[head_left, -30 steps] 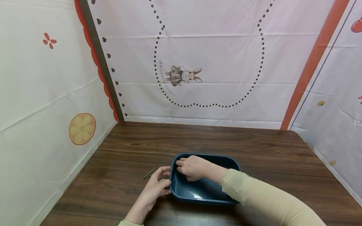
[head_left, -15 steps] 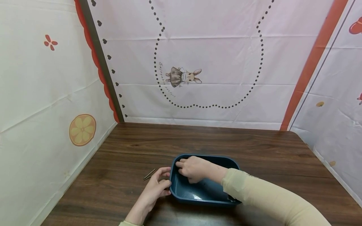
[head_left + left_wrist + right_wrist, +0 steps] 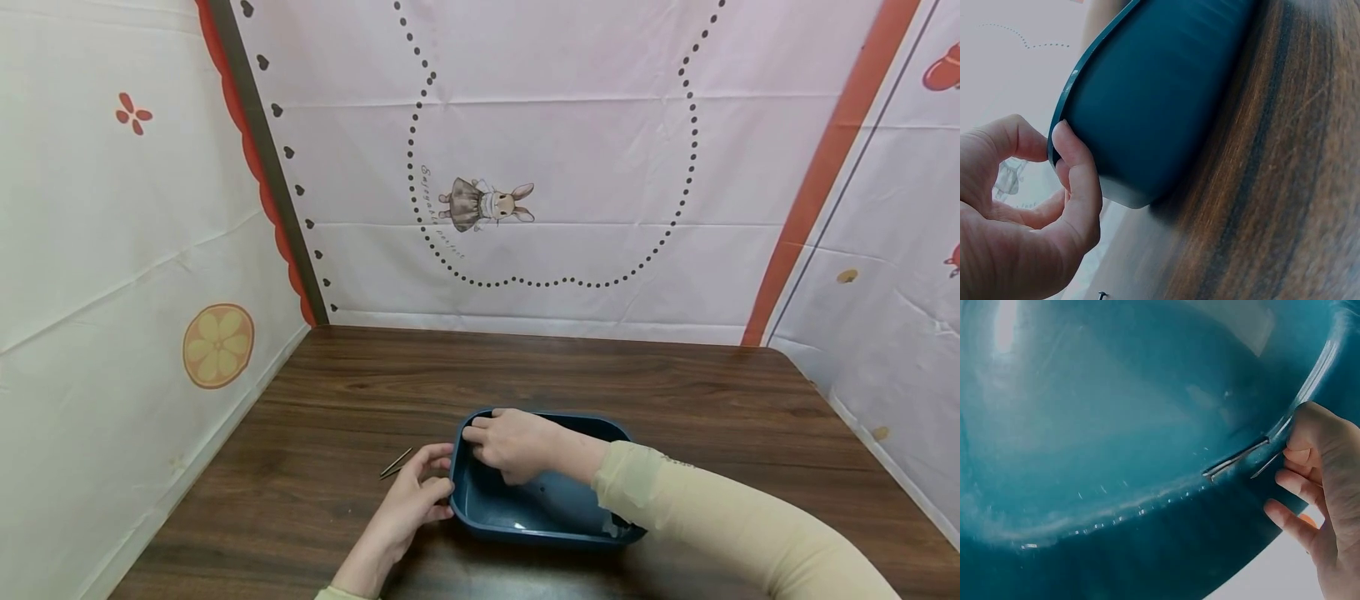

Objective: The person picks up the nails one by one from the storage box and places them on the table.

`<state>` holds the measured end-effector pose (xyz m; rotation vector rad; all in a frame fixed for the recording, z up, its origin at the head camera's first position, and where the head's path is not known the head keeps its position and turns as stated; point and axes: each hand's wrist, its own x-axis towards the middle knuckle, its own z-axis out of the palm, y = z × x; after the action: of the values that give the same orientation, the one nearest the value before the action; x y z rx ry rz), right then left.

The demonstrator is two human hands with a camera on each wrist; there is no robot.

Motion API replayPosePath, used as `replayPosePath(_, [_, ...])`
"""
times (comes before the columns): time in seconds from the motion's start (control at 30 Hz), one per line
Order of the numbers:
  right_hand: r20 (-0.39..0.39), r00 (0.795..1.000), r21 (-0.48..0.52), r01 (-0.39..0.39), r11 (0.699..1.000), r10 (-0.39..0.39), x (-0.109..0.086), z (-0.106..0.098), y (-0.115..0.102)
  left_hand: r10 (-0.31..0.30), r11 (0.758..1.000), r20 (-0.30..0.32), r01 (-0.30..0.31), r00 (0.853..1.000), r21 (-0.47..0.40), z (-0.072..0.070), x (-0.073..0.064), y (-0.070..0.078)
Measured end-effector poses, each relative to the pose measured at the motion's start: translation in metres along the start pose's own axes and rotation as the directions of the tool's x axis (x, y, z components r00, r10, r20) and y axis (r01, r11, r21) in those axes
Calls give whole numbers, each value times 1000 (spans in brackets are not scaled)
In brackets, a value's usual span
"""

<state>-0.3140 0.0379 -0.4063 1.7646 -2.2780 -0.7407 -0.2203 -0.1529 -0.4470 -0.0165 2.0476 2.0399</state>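
Note:
A dark blue plastic basin point(image 3: 540, 533) rests on the wooden table. At its left end, my left hand point(image 3: 408, 496) holds the rim, with bent fingertips at the lip in the left wrist view. My right hand point(image 3: 517, 442) reaches inside the basin toward its far left corner. In the right wrist view, its thumb and finger pinch a thin metal nail point(image 3: 1266, 465), mostly covered by the fingers. Beside it, more nails point(image 3: 1235, 459) lie close together along the basin's inner edge.
Left of the basin, two loose nails point(image 3: 396, 462) lie on the table point(image 3: 322, 417), close to my left fingers. White printed cloth point(image 3: 570, 167) stands around the table at the back and both sides.
The right hand has risen slightly inside the basin, and its forearm has shifted a little to the right. The basin's near right corner has edged right. The left hand keeps its place.

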Motion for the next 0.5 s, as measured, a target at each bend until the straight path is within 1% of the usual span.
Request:
replayPosePath(0.23, [-10, 1000, -22, -2, 1000, 1, -6, -11, 5, 10, 1000, 2, -10, 1000, 0, 1, 1, -1])
replayPosePath(0.33, [-27, 1000, -42, -8, 999, 7, -9, -15, 7, 10, 1000, -1, -10, 1000, -3, 1, 0, -1])
replayPosePath(0.5, [-58, 998, -47, -29, 998, 26, -14, -21, 11, 10, 1000, -7, -10, 1000, -5, 2, 0, -1])
